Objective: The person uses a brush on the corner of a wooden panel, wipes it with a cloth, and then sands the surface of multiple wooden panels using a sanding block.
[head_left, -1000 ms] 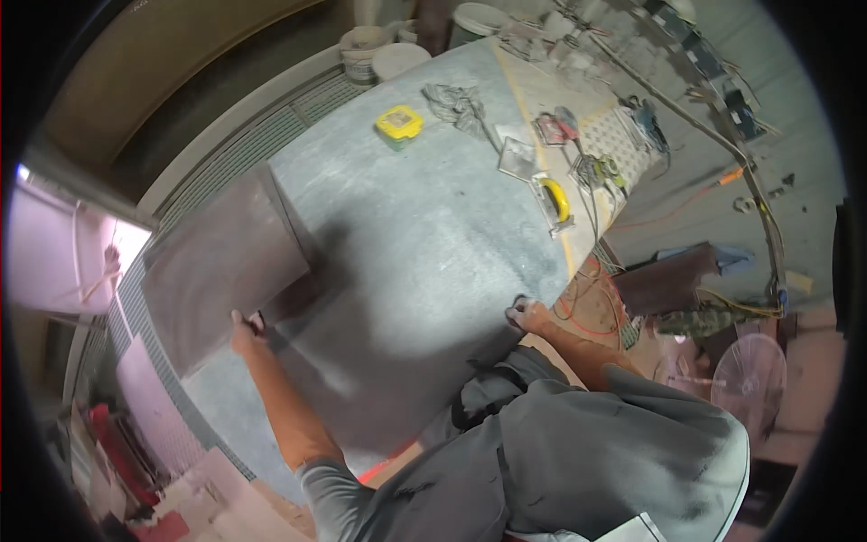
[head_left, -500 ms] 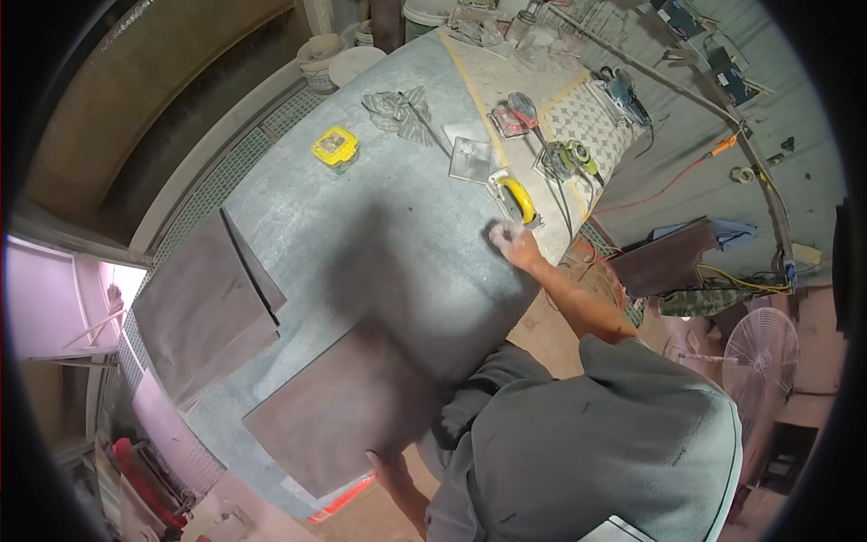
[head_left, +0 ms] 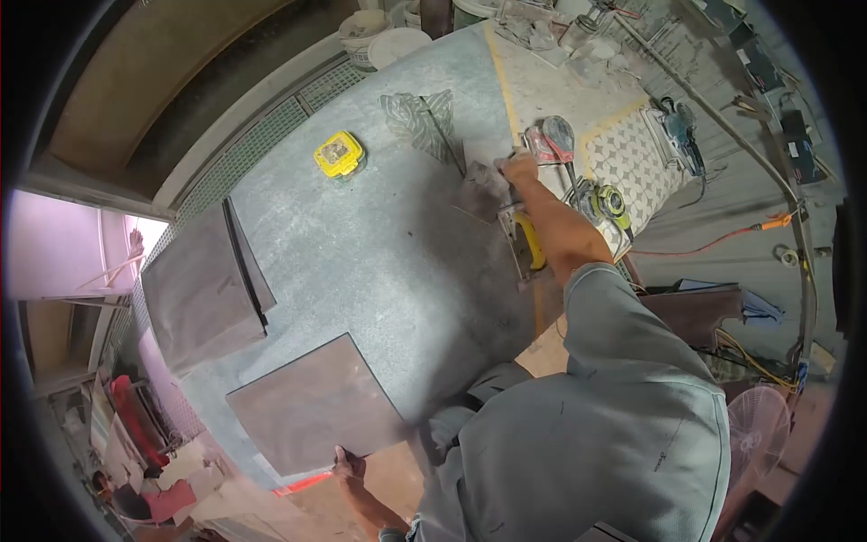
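My left hand [head_left: 348, 463] grips the near edge of a dark brown rectangular sheet [head_left: 316, 411], thumb on top, fingers partly hidden. The sheet lies flat on a large blue-grey surface [head_left: 352, 244]. Farther right, my right hand [head_left: 518, 170] is closed at the corner of a small grey sheet [head_left: 485, 191], which looks bent and slightly blurred. A pale sheet [head_left: 483, 149] lies behind it. Just nearer than that hand is a sanding block with a yellow handle [head_left: 533, 244]. Beside it lies a reddish pad [head_left: 539, 144] with a grey oval-headed tool [head_left: 559, 135].
More brown sheets [head_left: 203, 289] are stacked at the left. A yellow box [head_left: 339, 154] and a crumpled clear bag [head_left: 418, 122] lie toward the back. A green sander [head_left: 607, 203] and a blue power tool [head_left: 679, 135] stand at right. Buckets [head_left: 363, 38] line the far edge.
My right hand has moved away from me, past the yellow-handled block, to the small grey sheet. That sheet has shifted and bent. My left hand stays at the brown sheet's edge; the view has turned.
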Motion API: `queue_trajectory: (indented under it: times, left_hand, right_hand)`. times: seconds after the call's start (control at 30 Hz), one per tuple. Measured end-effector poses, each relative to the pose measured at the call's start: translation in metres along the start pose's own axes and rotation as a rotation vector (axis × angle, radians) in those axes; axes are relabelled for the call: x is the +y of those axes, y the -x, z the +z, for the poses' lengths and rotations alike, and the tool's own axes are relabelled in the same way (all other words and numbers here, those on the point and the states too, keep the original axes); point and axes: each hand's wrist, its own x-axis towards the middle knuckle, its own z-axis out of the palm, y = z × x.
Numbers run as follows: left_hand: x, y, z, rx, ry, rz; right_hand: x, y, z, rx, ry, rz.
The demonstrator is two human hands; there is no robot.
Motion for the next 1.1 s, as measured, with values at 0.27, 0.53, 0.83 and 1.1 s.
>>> queue_trajectory:
  times: [0.27,0.53,0.83,1.1]
  left_hand:
    - [-0.010,-0.008,-0.007,-0.151,0.067,-0.008]
    - [-0.009,-0.012,0.026,0.055,0.025,-0.012]
    - [-0.033,-0.017,-0.009,0.117,0.072,0.025]
    - [-0.019,0.022,0.054,0.050,-0.094,0.125]
  right_hand:
    - [0.035,0.054,-0.048,0.263,-0.755,-0.275]
    - [0.049,0.147,-0.047,-0.251,-1.163,-0.105]
    - [-0.036,0.151,0.002,-0.126,0.137,-0.602]
    - [0.025,0.071,-0.018,0.085,0.557,-0.538]
